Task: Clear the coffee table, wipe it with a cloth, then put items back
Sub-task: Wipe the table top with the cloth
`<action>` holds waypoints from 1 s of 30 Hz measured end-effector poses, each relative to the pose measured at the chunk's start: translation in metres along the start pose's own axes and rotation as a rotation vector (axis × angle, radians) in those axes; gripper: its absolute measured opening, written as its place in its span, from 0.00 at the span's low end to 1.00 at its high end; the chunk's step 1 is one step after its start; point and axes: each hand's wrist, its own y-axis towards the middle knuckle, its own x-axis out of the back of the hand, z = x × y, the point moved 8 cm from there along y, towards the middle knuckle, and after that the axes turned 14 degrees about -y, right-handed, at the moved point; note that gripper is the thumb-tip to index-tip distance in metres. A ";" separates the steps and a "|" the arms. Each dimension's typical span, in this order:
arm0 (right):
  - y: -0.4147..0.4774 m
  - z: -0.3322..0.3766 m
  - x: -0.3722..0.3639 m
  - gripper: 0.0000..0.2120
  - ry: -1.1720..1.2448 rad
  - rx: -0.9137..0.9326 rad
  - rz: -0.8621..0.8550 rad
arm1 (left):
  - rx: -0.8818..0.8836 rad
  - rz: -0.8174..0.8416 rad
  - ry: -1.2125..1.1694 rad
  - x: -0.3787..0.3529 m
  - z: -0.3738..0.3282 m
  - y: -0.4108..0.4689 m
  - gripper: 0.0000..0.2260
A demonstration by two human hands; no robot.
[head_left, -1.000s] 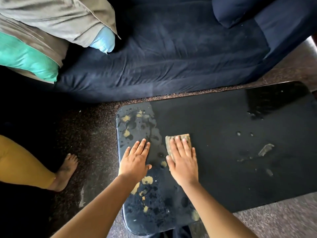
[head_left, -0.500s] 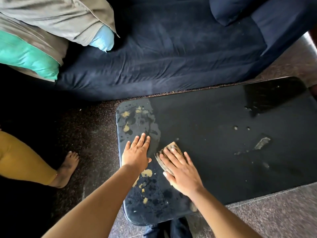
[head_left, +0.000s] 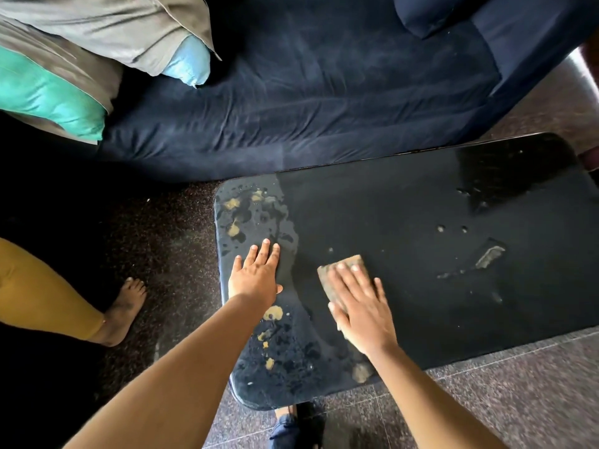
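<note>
Cloth [head_left: 344,265] farther right under right hand [head_left: 361,307]

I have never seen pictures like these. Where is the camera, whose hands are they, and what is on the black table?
There is no machine. All pictures come from one camera worn on a person's head, looking down at their two hands. The left hand lies flat on the black coffee table, at its wet end with yellowish spots. The right hand presses a brownish cloth flat on the tabletop; its fingers are straight, not curled round it. Behind the table stands a dark blue sofa with pillows.
</note>
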 end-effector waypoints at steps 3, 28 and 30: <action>-0.001 -0.001 0.001 0.29 0.089 -0.355 0.046 | 0.007 -0.010 -0.004 0.000 0.000 0.000 0.36; -0.062 0.030 0.001 0.29 0.102 -0.230 0.040 | 0.000 -0.325 -0.305 -0.046 0.019 -0.108 0.42; -0.069 0.047 0.003 0.29 0.097 -0.104 0.005 | 0.046 -0.301 -0.307 -0.057 0.026 -0.117 0.46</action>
